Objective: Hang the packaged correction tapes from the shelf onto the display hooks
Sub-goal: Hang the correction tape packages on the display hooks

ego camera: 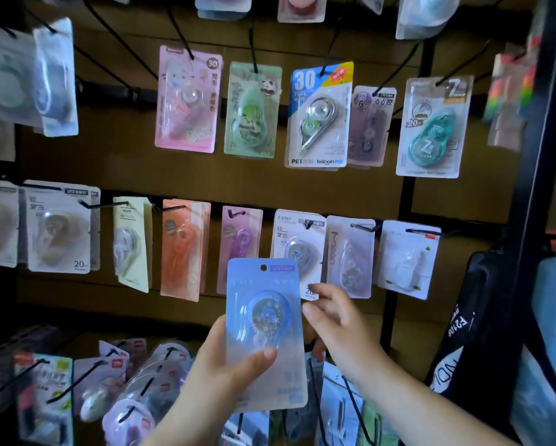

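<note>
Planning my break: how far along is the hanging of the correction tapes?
Done: many packs already hang on the hooks. In hand: the left hand grips a blue pack, its hole on no hook yet; the right hand hovers beside it. Left: hanging this pack; any remaining stock is out of view.

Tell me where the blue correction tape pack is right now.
Head view, low centre: the left hand holds the blue pack just below the white pack on the middle row, right hand beside its right edge.
</note>
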Demonstrator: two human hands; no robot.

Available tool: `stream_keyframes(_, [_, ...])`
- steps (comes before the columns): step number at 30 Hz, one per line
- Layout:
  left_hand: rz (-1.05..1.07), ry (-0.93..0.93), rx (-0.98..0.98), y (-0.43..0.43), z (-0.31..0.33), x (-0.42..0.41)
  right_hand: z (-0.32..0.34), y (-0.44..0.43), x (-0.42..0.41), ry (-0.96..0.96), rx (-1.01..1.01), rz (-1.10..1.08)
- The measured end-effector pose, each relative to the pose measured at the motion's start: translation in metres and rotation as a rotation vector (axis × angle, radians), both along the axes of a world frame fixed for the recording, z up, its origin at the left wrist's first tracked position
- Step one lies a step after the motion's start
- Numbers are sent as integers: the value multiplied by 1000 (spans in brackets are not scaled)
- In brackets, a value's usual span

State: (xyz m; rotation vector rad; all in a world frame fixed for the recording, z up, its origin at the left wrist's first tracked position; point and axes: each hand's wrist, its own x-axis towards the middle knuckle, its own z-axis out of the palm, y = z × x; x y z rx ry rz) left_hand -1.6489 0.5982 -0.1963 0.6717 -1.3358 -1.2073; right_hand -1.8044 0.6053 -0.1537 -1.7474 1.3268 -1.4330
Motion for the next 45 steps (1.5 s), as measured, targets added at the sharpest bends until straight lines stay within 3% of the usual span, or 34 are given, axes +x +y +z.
stream_keyframes(8, [95, 15, -15, 12, 5, 17, 20, 10, 29, 51, 69, 63])
stream_keyframes(17, [381, 141, -122, -1, 38, 87, 80, -10, 122, 47, -246, 71])
stream_keyframes(25, [506, -2, -323, -35, 125, 166, 162, -46, 201, 200, -502, 41])
stream_keyframes(31, [593, -53, -410, -64, 190, 198, 199, -64, 235, 323, -472, 67])
stream_keyframes(35, [630, -137, -438, -77, 217, 209, 218, -76, 239, 272, -450, 62])
stream_keyframes(45, [668, -200, -417, -91, 227, 206, 234, -93, 243, 303, -427, 47])
